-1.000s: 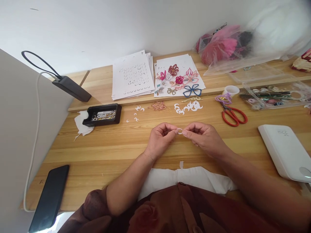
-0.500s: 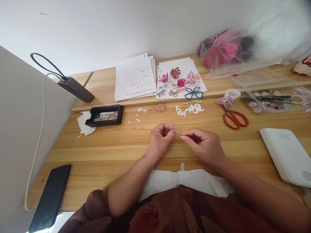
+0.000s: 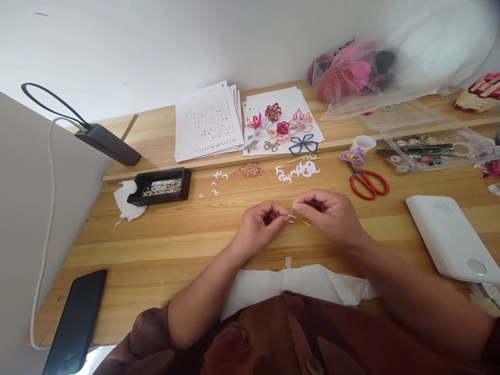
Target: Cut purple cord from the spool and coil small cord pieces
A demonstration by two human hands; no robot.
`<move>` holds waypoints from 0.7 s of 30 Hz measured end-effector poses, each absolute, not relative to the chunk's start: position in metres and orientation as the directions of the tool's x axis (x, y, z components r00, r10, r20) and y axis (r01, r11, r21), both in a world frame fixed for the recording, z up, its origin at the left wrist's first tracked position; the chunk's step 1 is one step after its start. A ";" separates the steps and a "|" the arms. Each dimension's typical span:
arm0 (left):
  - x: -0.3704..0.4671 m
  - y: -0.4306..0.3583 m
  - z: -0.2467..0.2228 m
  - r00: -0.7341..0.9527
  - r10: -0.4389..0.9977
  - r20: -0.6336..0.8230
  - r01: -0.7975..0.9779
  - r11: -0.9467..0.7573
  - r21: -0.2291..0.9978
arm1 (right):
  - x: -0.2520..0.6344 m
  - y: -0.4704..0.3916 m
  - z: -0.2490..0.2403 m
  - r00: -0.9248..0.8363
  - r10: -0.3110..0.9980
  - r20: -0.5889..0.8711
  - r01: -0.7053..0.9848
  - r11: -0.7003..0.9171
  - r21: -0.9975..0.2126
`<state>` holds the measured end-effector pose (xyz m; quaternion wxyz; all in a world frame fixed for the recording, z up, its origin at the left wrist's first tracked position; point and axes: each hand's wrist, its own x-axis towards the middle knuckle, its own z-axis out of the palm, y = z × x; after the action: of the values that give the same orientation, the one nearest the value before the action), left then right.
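The crescent [image 3: 292, 218], pinched in the left hand [image 3: 258, 226] while the right hand [image 3: 330, 214] pinches a strand [image 3: 291, 210], we judge unfinished; pink pieces [image 3: 251, 170] look done, cutouts [image 3: 307, 169] bare.

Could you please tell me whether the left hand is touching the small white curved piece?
Touching. The head view shows the left hand pinching the small white curved piece at the tips of its thumb and finger.

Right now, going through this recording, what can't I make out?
All in the head view:
White crescent: partly hidden by the left hand; whether it touches the gold wire is too small to tell.
Shiny bits in the black tray: too small to identify.
Phone: lower end cut off by the bottom edge.
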<state>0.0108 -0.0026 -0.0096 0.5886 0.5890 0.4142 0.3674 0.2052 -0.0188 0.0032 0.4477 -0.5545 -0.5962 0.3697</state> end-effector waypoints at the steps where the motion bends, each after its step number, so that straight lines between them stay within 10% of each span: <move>1: 0.011 -0.002 -0.009 0.375 0.924 -0.075 0.017 0.074 0.997 | 0.205 -0.017 0.002 0.018 0.998 0.067 0.270 0.060 -0.961; 12: 0.015 0.002 -0.011 0.184 0.962 -0.204 -0.117 0.227 0.967 | 0.194 -0.022 -0.005 0.020 1.000 -0.013 0.201 -0.017 -0.979; 21: 0.015 0.001 -0.016 0.114 0.988 -0.108 0.005 0.108 0.994 | 0.188 -0.038 -0.006 -0.135 0.907 0.398 0.632 0.388 -0.671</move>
<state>0.0154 0.0012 -0.0163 0.5545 0.4994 0.4967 0.4432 0.1877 -0.0379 -0.0056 0.3963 -0.5249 -0.7329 0.1738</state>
